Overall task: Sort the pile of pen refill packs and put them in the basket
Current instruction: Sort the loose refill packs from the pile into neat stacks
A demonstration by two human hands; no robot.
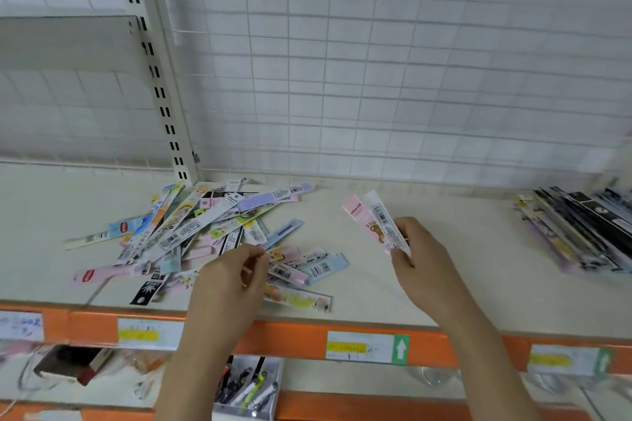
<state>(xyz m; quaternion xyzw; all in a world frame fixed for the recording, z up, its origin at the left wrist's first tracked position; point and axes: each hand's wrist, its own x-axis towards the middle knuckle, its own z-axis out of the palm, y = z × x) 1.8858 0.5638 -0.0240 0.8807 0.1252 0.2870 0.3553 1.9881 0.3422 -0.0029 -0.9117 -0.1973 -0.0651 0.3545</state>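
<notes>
left hand [236, 270] is curled, pinching at the near edge of the messy refill pile [205, 236], while right hand [415, 249] grips two pink packs [378, 220] upright, sorted stack [578, 232] lying off to its right.

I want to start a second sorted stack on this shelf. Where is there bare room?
The widest bare patch of the shelf lies between the right hand and the sorted stack at the right. Another lies at the far left, beyond the pile. It is crowded around the left hand, where loose packs spread toward the front edge.
</notes>
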